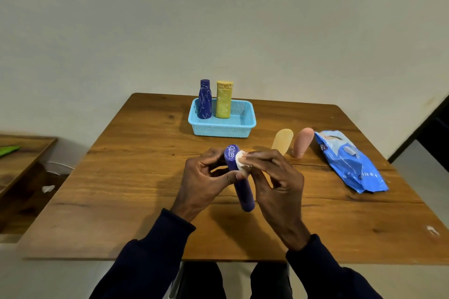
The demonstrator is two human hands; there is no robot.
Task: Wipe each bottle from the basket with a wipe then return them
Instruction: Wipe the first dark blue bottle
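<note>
My left hand (206,177) grips the purple bottle (244,195) above the near desk (121,201), top tilted away, so my right hand (274,177) can pinch the wipe (240,160) against its upper side. The blue bottle (204,102) and yellow bottle (223,102) stand in the far basket (222,130), probably finished.

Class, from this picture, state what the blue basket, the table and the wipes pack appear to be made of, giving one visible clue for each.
Basket: likely moulded plastic, matte light blue, walls of fine mesh holes.
Table: wood or wood-look laminate, brown with grain and knots.
Wipes pack: thin glossy plastic film, crinkled and shiny.
</note>
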